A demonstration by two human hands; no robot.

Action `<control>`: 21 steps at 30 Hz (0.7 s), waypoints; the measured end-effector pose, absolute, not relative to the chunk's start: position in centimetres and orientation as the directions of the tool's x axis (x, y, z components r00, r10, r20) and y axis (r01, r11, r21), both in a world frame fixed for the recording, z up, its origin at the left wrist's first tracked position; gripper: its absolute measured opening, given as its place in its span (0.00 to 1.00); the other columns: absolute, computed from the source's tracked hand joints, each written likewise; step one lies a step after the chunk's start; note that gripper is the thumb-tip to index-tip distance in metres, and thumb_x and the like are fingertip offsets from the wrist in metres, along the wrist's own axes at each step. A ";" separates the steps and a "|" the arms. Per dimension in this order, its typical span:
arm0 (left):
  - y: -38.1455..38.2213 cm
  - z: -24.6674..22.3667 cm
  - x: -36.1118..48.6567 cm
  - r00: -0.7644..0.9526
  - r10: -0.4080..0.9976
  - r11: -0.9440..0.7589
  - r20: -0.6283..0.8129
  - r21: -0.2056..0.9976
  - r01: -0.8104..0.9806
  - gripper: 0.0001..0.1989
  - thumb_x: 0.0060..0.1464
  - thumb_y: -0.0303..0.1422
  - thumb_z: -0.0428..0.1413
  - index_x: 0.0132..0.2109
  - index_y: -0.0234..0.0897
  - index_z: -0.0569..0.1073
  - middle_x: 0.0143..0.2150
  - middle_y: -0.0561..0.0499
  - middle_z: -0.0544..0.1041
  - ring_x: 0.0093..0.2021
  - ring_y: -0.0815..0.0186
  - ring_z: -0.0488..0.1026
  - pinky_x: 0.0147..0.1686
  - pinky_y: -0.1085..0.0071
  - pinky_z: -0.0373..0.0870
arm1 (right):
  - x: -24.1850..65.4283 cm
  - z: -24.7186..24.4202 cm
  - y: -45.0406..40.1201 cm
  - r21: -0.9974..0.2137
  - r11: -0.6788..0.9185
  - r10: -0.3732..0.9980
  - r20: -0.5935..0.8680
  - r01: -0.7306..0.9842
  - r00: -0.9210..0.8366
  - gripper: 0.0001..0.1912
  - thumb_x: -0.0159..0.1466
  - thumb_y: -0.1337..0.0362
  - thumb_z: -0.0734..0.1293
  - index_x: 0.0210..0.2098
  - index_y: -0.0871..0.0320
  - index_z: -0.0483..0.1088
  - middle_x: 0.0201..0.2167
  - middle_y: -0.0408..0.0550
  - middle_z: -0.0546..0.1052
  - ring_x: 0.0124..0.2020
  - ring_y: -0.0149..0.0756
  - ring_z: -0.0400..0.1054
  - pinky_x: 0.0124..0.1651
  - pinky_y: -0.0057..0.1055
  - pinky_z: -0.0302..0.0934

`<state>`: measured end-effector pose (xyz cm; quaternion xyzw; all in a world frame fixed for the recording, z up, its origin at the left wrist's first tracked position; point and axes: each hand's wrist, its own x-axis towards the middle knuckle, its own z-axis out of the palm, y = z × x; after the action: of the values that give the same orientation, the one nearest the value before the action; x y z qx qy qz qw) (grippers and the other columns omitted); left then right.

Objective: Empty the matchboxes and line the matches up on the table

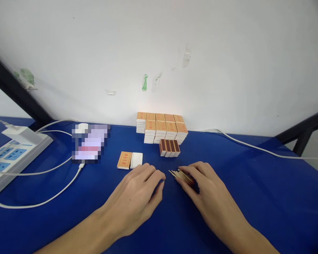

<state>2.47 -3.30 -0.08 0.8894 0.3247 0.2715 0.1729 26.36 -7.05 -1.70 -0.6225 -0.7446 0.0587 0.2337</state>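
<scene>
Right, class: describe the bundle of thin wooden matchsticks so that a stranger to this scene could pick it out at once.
Start at the blue cloth-covered table and find the tall stack of orange-topped matchboxes against the white wall. Nearer the camera, past four brown-sided matchboxes standing on edge, lies the bundle of thin wooden matchsticks under the right hand's fingers. It alone is loose pale sticks, not a box.

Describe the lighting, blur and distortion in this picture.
Head view: even, soft light, with a warm glow on the wall above the stacked matchboxes; faint shadows under the left hand and right hand; a pixelated patch hides one item; edges bow, as at the power strip; the matchsticks are sharp.
</scene>
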 end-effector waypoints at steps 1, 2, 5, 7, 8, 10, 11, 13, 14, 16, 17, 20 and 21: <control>-3.3 -0.1 2.5 0.644 0.673 -0.727 0.365 0.490 0.482 0.09 0.75 0.25 0.50 0.52 0.38 0.74 0.41 0.50 0.74 0.41 0.59 0.74 0.42 0.58 0.75 | 26.6 -1.4 -7.0 -0.420 0.252 0.956 0.249 0.872 -0.156 0.11 0.80 0.58 0.64 0.55 0.52 0.77 0.50 0.53 0.78 0.51 0.49 0.75 0.51 0.47 0.75; -3.4 -0.2 2.5 0.647 0.672 -0.726 0.361 0.496 0.477 0.09 0.75 0.25 0.50 0.53 0.38 0.74 0.42 0.50 0.74 0.42 0.59 0.74 0.42 0.58 0.75 | 26.9 -1.2 -6.8 -0.452 0.290 0.952 0.228 0.844 -0.204 0.12 0.80 0.58 0.64 0.57 0.51 0.77 0.51 0.53 0.78 0.52 0.47 0.75 0.53 0.46 0.75; -3.6 -0.4 2.6 0.649 0.676 -0.716 0.348 0.517 0.469 0.10 0.76 0.25 0.49 0.55 0.38 0.74 0.45 0.49 0.75 0.44 0.59 0.75 0.44 0.58 0.76 | 28.1 -0.2 -6.1 -0.511 0.417 0.908 0.187 0.752 -0.376 0.13 0.81 0.61 0.63 0.59 0.50 0.77 0.53 0.51 0.77 0.53 0.43 0.75 0.57 0.42 0.74; -3.8 -0.5 2.7 0.642 0.692 -0.695 0.329 0.545 0.470 0.11 0.76 0.25 0.49 0.56 0.39 0.74 0.48 0.48 0.76 0.46 0.59 0.76 0.46 0.57 0.76 | 29.1 0.3 -5.3 -0.534 0.491 0.858 0.161 0.688 -0.488 0.14 0.82 0.62 0.62 0.60 0.49 0.77 0.53 0.50 0.77 0.54 0.41 0.74 0.58 0.40 0.73; -4.0 -0.5 2.9 0.630 0.710 -0.672 0.315 0.570 0.473 0.10 0.76 0.26 0.50 0.56 0.40 0.74 0.50 0.48 0.76 0.48 0.59 0.76 0.48 0.57 0.77 | 29.6 0.5 -4.8 -0.544 0.520 0.832 0.146 0.659 -0.536 0.15 0.82 0.62 0.62 0.61 0.48 0.78 0.54 0.50 0.77 0.55 0.41 0.74 0.58 0.40 0.73; -4.3 -0.3 3.4 0.578 0.772 -0.585 0.264 0.649 0.486 0.10 0.76 0.27 0.51 0.57 0.41 0.74 0.52 0.49 0.76 0.49 0.60 0.77 0.50 0.59 0.77 | 30.6 0.7 -3.7 -0.563 0.571 0.773 0.123 0.598 -0.622 0.15 0.82 0.60 0.63 0.62 0.47 0.78 0.54 0.50 0.77 0.55 0.40 0.74 0.58 0.39 0.73; -4.5 -0.1 3.7 0.540 0.812 -0.521 0.223 0.695 0.496 0.10 0.75 0.28 0.52 0.57 0.43 0.74 0.53 0.49 0.77 0.49 0.61 0.77 0.48 0.61 0.78 | 31.0 0.8 -3.1 -0.577 0.590 0.744 0.118 0.564 -0.658 0.15 0.82 0.59 0.63 0.62 0.47 0.79 0.54 0.50 0.78 0.54 0.40 0.75 0.57 0.38 0.73; -4.7 0.3 4.4 0.458 0.880 -0.378 0.123 0.767 0.519 0.09 0.74 0.30 0.54 0.57 0.45 0.75 0.54 0.51 0.78 0.48 0.62 0.78 0.41 0.66 0.77 | 31.6 0.9 -2.2 -0.612 0.605 0.702 0.108 0.509 -0.704 0.15 0.81 0.56 0.65 0.59 0.48 0.81 0.53 0.51 0.78 0.53 0.41 0.75 0.56 0.38 0.74; -4.7 0.5 4.7 0.426 0.901 -0.322 0.082 0.785 0.529 0.09 0.74 0.31 0.55 0.57 0.46 0.75 0.54 0.52 0.78 0.49 0.62 0.78 0.38 0.68 0.76 | 31.8 1.0 -1.9 -0.630 0.602 0.691 0.103 0.491 -0.715 0.14 0.80 0.55 0.66 0.58 0.47 0.82 0.53 0.51 0.79 0.54 0.42 0.75 0.56 0.38 0.74; -4.4 0.7 5.1 0.410 0.911 -0.276 0.040 0.797 0.537 0.10 0.72 0.32 0.58 0.57 0.48 0.76 0.54 0.53 0.78 0.50 0.62 0.78 0.38 0.68 0.76 | 32.1 1.3 -1.7 -0.662 0.572 0.701 0.087 0.485 -0.708 0.14 0.78 0.53 0.69 0.57 0.46 0.83 0.55 0.50 0.80 0.56 0.44 0.75 0.57 0.40 0.74; -4.2 0.8 5.2 0.431 0.902 -0.282 0.031 0.798 0.533 0.12 0.70 0.32 0.60 0.58 0.49 0.76 0.55 0.53 0.78 0.50 0.61 0.77 0.41 0.67 0.76 | 32.3 1.4 -1.8 -0.679 0.550 0.716 0.085 0.486 -0.693 0.14 0.76 0.52 0.71 0.57 0.44 0.83 0.57 0.50 0.80 0.58 0.45 0.75 0.58 0.40 0.74; -3.6 0.5 5.2 0.483 0.876 -0.280 -0.008 0.806 0.521 0.23 0.62 0.31 0.70 0.61 0.51 0.77 0.54 0.54 0.77 0.47 0.62 0.76 0.44 0.65 0.77 | 32.8 1.7 -2.7 -0.725 0.458 0.799 0.081 0.515 -0.596 0.17 0.72 0.49 0.75 0.59 0.40 0.82 0.59 0.47 0.80 0.59 0.45 0.75 0.61 0.41 0.73; -3.4 0.3 5.2 0.477 0.878 -0.251 -0.031 0.819 0.516 0.26 0.59 0.30 0.73 0.61 0.50 0.77 0.52 0.54 0.77 0.45 0.62 0.76 0.44 0.65 0.77 | 33.0 1.6 -3.2 -0.736 0.407 0.843 0.075 0.541 -0.533 0.16 0.72 0.48 0.75 0.58 0.40 0.82 0.59 0.46 0.80 0.57 0.45 0.76 0.59 0.40 0.73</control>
<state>5.22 -3.42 0.28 0.7585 0.4596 0.2240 0.4040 32.98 -3.21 1.64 -0.4278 -0.8084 0.3365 0.2243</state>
